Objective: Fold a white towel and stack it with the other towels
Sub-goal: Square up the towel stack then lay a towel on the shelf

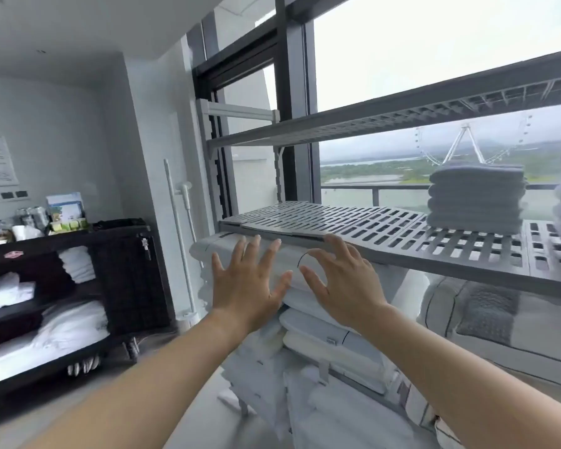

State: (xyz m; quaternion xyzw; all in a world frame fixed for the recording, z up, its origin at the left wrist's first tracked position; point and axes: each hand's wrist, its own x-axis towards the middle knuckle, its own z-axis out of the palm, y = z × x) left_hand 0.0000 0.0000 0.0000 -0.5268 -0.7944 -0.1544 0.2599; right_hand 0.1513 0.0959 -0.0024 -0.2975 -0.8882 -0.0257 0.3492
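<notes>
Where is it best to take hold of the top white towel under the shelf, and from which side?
Take the towel by its rounded near edge, from the front: the shelf sits close above and blocks the top.

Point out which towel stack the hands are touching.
The white stack under the slatted shelf: left hand and right hand lie flat against it. The grey stack sits atop the shelf, untouched.
</notes>
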